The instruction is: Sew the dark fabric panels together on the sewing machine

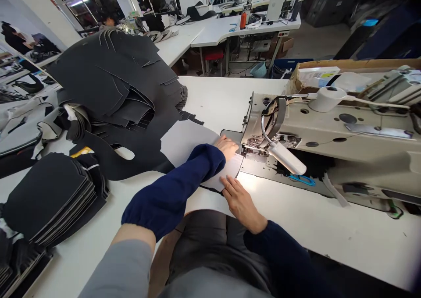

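Note:
A light grey panel with a dark underside point(190, 138) lies on the white table, its right end against the bed of a sewing machine point(259, 147). My left hand point(226, 147) presses on top of the panel close to the presser area, its fingers stretched out and partly hidden by the wrist and sleeve. Near the front edge of the panel, my right hand point(241, 201) rests with its fingers extended and slightly apart, the fingertips on the cloth. The needle itself is too small to make out.
Large stacks of dark cut panels point(108, 79) cover the table's left, with another stack point(49, 197) nearer me. A white lamp point(287, 157) hangs at the machine head. Blue scissors or a clip point(302, 180) lie under its arm. A cardboard box point(296, 76) stands behind.

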